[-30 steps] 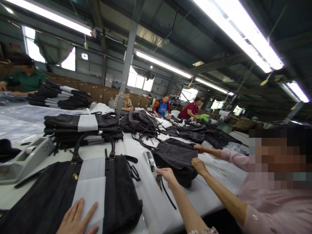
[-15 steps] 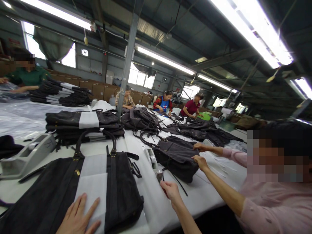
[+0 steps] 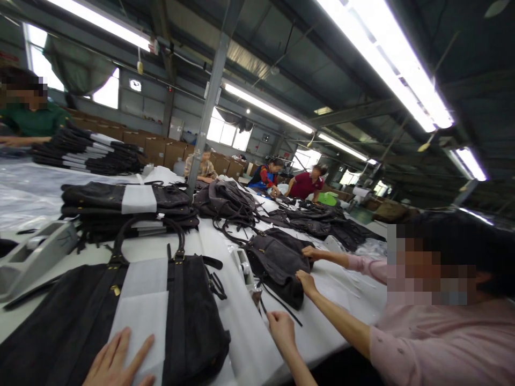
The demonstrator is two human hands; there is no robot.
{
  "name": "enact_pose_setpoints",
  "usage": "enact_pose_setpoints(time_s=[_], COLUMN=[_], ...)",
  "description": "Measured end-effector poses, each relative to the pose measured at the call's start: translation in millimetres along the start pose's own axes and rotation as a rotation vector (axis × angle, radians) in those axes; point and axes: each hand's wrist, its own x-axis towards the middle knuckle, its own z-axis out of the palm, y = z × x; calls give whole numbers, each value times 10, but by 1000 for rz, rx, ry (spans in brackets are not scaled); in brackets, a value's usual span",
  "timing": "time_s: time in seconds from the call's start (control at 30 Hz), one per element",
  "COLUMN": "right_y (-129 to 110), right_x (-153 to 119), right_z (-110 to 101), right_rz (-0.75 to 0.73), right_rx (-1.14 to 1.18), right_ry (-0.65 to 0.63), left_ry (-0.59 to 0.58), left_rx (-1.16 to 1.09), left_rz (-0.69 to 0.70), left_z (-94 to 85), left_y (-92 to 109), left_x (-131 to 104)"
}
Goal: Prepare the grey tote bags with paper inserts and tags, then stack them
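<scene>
White-covered worktable (image 3: 215, 257) bears a dark-grey rectangular fabric handbag (image 3: 84, 313); its flat white packing-sheet band (image 3: 141, 295) could slip if the left hand (image 3: 116, 362), spread on it, lifts. Right hand (image 3: 282, 333) curls, hold unclear, near a grey tape dispenser (image 3: 247, 271).

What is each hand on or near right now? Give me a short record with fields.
Left hand: fingers spread, resting on the white strip
White strip: lies on the black bag, between its handle ends
Right hand: fingers curled, near the tape dispenser; whether they hold anything is unclear
Co-worker's hands: both on the edge of another dark bag
Beyond the black bag: stacked bags
</scene>
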Motion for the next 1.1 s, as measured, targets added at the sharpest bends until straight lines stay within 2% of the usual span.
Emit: enact_pose_setpoints(time_s=[0.07, 0.13, 0.23, 0.3, 0.37, 0.47, 0.53, 0.6, 0.7, 0.83, 0.97, 1.1], right_y=[-32, -211, -810, -1367, -1950, -2701, -3069, -3337, -3605, -3825, -3932, -3931], right_x=[-20, 24, 113, 102, 44, -12, 6, 39, 57, 7, -54, -94], right_z=[-143, -262, -312, -254, -130, 183, 454, 738, 1124, 1503, 1815, 2117], right_rz=[-41, -98, -313, -577, -838, -1177, -1353, -1456, -1514, -1555, -1562, -1557], right_rx=[-48, -102, -308, -284, -235, -265, -413, -560, -659, -774, -876, -923], right_ry=[-4, -31, -132, -305, -514, -779, -867, -907, -934, -890, -835, -800], left_ry=[19, 40, 51, 43, 27, 4, -7, -11, -23, -52, -93, -114], left_rx=[-53, -102, -160, -195, -223, -254, -278, -301, -325, -342, -337, -337], left_rz=[12, 5, 2, -2, -16, -27, -20, -10, 3, 20, 38, 38], left_z=[-122, -258, -421, -489, -532, -575, -594, -605, -614, -645, -690, -703], left_y=[33, 75, 119, 130, 133, 127, 113, 91, 52, 8, -31, -65], left_x=[-58, -108, -139, -146, -155, -167, -165, -155, -136, -110, -58, -1])
